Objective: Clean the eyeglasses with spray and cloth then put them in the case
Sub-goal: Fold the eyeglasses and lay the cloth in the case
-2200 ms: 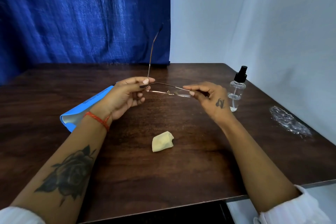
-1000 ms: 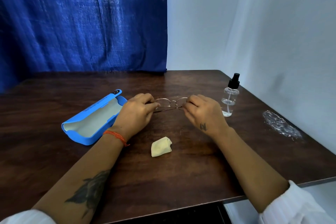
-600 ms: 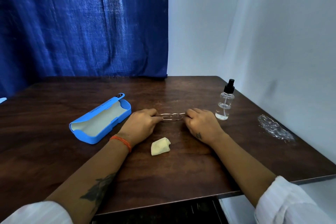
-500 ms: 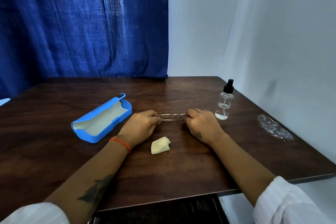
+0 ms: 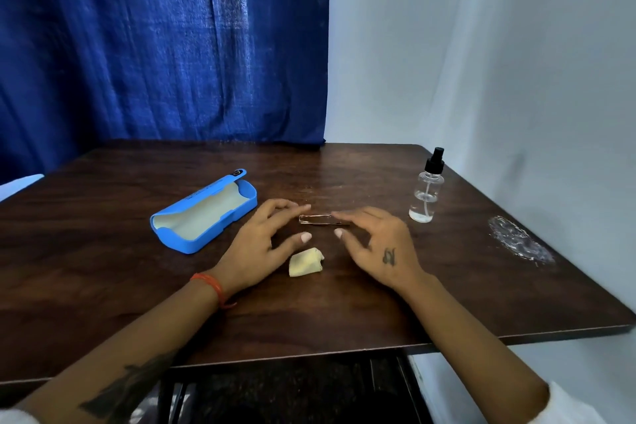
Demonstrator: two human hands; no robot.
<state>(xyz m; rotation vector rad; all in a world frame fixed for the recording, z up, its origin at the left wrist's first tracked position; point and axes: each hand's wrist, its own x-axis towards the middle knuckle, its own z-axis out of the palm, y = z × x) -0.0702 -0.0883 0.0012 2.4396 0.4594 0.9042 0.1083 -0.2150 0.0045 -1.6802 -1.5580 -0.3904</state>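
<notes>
Thin metal-framed eyeglasses [image 5: 318, 219] lie folded on the dark wooden table [image 5: 344, 313]. My left hand [image 5: 265, 244] hovers just left of them with fingers spread and relaxed, holding nothing. My right hand [image 5: 377, 244] sits just right of them, fingers straight, its fingertips at the frame's right end. A crumpled pale yellow cloth [image 5: 306, 262] lies between my wrists, nearer to me. An open blue glasses case [image 5: 203, 213] with a pale lining rests to the left. A clear spray bottle [image 5: 426, 189] with a black pump stands upright at the right.
A crumpled clear plastic wrapper [image 5: 519, 244] lies near the table's right edge. A blue curtain [image 5: 161, 41] hangs behind the table and a white wall [image 5: 481, 45] runs along the right side.
Both hands lowered the folded glasses onto the table and have let go of them, fingers now spread. The view has shifted up and back.
</notes>
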